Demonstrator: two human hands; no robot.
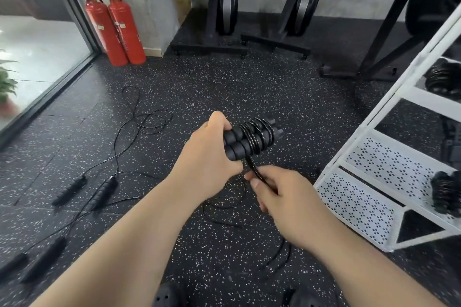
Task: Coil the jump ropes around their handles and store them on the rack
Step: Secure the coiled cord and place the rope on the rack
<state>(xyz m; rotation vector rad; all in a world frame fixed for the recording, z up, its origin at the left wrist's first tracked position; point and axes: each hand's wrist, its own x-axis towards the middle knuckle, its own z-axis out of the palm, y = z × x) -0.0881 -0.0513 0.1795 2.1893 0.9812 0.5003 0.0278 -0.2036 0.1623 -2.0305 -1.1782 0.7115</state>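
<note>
So, going left to right: way over at 10 o'clock a pair of red fire extinguishers point(117, 30) leans in the corner. On the speckled rubber floor around 8 to 9 o'clock there are uncoiled jump ropes point(99, 192) with their handles and cords sprawled out, so my guess is plenty of the job is left. In the middle, the left hand point(212, 157) has its fingers wrapped round the butt end of the two black foam handles point(239, 142), held side by side as one bundle. The bundle's long axis points off toward roughly 2 o'clock, and the far half already carries a stack of cord wraps point(259, 136). The free cord point(253, 167) drops off the underside of the bundle toward 5 o'clock, straight into the right hand point(282, 197), which pinches it between thumb and curled fingers just below and right of the handles. That's what the next turn depends on, I reckon: the right hand is the winding hand, it sits under the bundle, and it'd have to swing the cord up and over across that 2 o'clock axis while the left holds firm. The slack point(224, 217) loops on the floor under both hands, so there's a fair bit left to wind. At 3 o'clock stands the white rack point(374, 116), with finished coiled ropes point(446, 194) sitting on its perforated shelf.
</note>
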